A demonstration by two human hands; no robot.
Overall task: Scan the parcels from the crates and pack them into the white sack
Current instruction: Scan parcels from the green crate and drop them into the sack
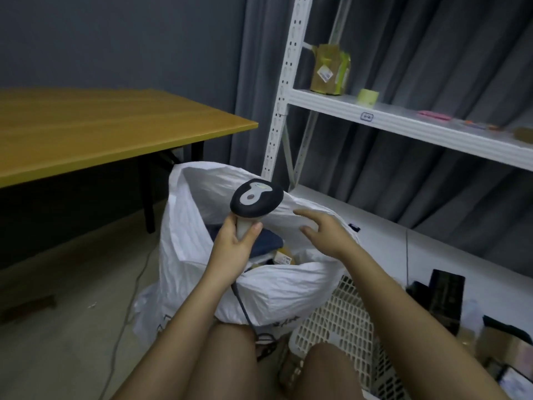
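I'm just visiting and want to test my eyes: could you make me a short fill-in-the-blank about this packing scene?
1. The left hand holds a barcode ____ by its handle.
2. The right hand is open above the mouth of the white ____.
3. The roll of tape sits on the white ____.

Missing words: scanner; sack; shelf.

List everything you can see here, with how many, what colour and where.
Sack: one, white, open on the floor, centre.
Parcels in the sack: several, dark blue and brown.
Scanner: one, black and grey, above the sack.
Crate: one, white lattice, beside the sack.
Table: one, yellow-brown top, left.
Shelf rack: one, white, right.
Shelf parcel: one, brown, upper shelf.
Tape roll: one, pale yellow, upper shelf.
Left hand: gripping the scanner.
Right hand: open, empty, over the sack.
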